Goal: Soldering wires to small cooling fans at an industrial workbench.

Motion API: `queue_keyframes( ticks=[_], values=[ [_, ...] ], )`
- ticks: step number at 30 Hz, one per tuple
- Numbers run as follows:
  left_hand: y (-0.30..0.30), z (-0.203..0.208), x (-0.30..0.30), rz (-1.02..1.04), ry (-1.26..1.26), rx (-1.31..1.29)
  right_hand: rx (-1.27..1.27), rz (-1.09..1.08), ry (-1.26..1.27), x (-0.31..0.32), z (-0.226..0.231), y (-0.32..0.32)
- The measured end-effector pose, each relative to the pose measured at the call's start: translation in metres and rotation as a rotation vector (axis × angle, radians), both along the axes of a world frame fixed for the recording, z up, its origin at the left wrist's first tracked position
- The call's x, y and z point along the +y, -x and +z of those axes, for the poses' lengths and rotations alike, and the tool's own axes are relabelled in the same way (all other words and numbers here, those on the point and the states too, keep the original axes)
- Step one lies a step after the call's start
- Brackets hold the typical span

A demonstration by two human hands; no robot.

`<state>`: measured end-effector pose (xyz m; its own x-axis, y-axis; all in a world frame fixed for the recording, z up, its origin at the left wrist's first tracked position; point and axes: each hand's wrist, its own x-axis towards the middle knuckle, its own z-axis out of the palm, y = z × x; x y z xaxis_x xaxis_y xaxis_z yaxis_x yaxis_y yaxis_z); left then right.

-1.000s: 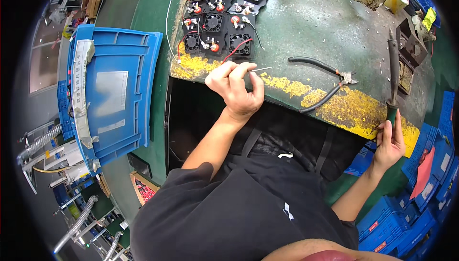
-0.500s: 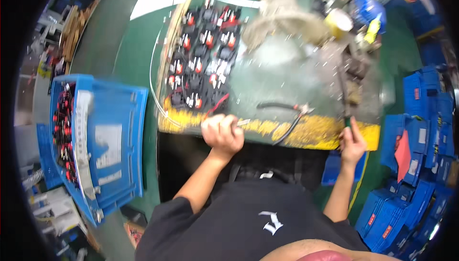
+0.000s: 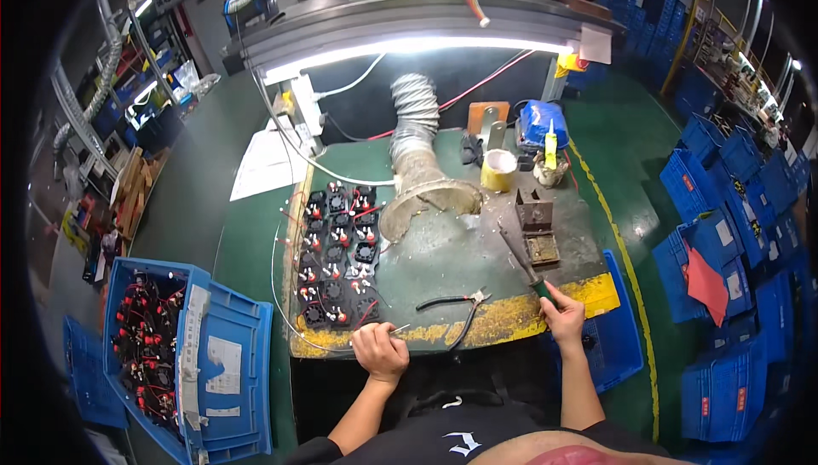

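My right hand [image 3: 564, 318] is closed round the green handle of a soldering iron [image 3: 520, 254] at the bench's front right. Its long shaft points away and to the left, beside a rusty metal iron stand [image 3: 537, 220]. My left hand [image 3: 380, 353] is a fist at the front edge, round a thin whitish wire [image 3: 274, 269] that loops in from the left; a short pale tip [image 3: 400, 328] sticks out past the fingers. Just beyond lie several small black fans [image 3: 336, 252] in rows, with red wires and white connectors. Between my hands rest open black-handled cutters [image 3: 456, 303].
A flexible duct with a wide hood [image 3: 430, 201] stands mid-bench. Behind the stand are a yellow tape roll [image 3: 498, 170] and a blue bundle [image 3: 543, 124]. A lit shelf [image 3: 409, 18] spans the back. Blue crates [image 3: 230, 354] flank the bench, the left one holding more fans.
The view has tipped up, bringing the shelf and lamp into sight. The soldering iron now slants left instead of pointing nearly straight away. Both hands keep their hold.
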<state>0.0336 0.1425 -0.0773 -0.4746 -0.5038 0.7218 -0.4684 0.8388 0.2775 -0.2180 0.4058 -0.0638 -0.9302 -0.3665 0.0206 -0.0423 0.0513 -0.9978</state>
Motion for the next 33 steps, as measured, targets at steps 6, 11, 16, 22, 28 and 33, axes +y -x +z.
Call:
queue_keyframes(
  ticks=[6,11,16,22,28,33],
  values=[
    [-0.002,0.0,0.006,0.008,-0.03,-0.012,0.081,0.052,-0.178,0.005,0.009,-0.003],
    [-0.003,-0.003,0.008,0.031,-0.037,-0.059,0.274,0.167,-0.257,0.002,0.021,0.004],
    [0.003,0.003,0.0,0.004,-0.036,-0.049,0.168,0.223,-0.169,0.01,0.005,0.011],
    [-0.003,-0.005,-0.004,0.034,-0.023,-0.054,-0.028,0.207,-0.093,0.006,0.002,0.005],
    [0.011,0.041,0.023,-0.011,-0.254,0.002,0.03,0.144,-0.063,0.017,-0.006,0.004],
    [0.049,0.063,0.024,-0.258,-0.447,-0.208,0.04,0.146,-0.049,0.012,-0.008,0.01]
  ],
)
